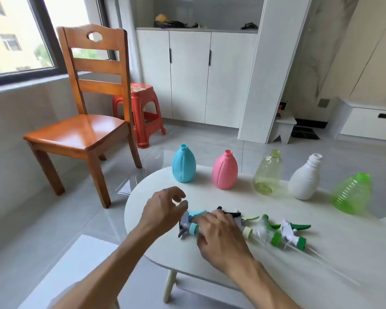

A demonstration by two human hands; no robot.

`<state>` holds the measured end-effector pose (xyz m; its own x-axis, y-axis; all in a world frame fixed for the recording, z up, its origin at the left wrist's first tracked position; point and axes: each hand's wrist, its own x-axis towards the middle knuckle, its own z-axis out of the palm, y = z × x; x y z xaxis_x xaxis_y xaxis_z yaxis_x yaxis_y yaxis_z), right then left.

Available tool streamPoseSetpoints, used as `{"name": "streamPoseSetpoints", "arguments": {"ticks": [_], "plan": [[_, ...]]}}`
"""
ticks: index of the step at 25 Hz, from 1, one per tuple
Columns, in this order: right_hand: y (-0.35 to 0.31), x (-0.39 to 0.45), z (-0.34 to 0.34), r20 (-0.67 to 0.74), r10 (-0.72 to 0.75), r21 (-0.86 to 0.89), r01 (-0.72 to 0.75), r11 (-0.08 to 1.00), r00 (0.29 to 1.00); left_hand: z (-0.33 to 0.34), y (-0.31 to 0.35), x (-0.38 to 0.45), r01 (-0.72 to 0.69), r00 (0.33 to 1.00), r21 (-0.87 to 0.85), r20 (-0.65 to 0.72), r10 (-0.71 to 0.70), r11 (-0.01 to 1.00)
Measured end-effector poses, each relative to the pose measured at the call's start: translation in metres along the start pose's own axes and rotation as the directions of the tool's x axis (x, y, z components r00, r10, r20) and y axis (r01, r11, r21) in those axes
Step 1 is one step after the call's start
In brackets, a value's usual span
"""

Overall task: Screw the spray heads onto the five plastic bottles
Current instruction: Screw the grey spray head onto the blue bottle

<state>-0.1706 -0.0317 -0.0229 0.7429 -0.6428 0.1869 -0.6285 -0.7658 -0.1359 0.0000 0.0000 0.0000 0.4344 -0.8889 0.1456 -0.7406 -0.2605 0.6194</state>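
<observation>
Fingers (206, 219) on spray heads (191, 228)

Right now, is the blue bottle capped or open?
Open. The blue bottle stands upright with its threaded neck bare; the spray heads lie on the table.

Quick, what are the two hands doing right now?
Left hand: open, fingers curled, holding nothing.
Right hand: resting on the spray heads; cannot tell if it grips one.

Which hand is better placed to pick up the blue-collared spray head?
Right, probably. The right hand already lies over the row of heads, fingertips at the blue-collared spray head. The left hand hovers open just above and left of it, likelier free to fetch the blue bottle.
</observation>
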Motion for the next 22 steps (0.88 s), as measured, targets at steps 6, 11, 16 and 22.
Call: {"name": "streamPoseSetpoints", "arguments": {"ticks": [6, 11, 16, 22], "plan": [[-0.024, 0.047, 0.024, 0.198, 0.013, -0.35, 0.058, 0.935, 0.98, -0.002, -0.027, 0.045, 0.231, 0.953, -0.155, -0.163, -0.255, 0.961], [-0.014, 0.059, 0.018, 0.035, 0.102, -0.06, -0.1, 0.993, 0.994, 0.006, -0.023, 0.057, 0.219, 0.937, -0.154, -0.244, -0.251, 0.964], [0.039, 0.063, -0.042, -0.109, 0.48, 0.866, -0.154, 0.476, 0.87, 0.026, -0.021, 0.074, 0.28, 0.889, -0.333, -0.264, -0.374, 0.9], [0.09, 0.03, -0.055, -0.047, 0.547, 0.991, -0.029, 0.13, 0.836, 0.065, -0.014, 0.119, 0.17, 0.941, -0.291, -0.235, -0.243, 0.942]]}}
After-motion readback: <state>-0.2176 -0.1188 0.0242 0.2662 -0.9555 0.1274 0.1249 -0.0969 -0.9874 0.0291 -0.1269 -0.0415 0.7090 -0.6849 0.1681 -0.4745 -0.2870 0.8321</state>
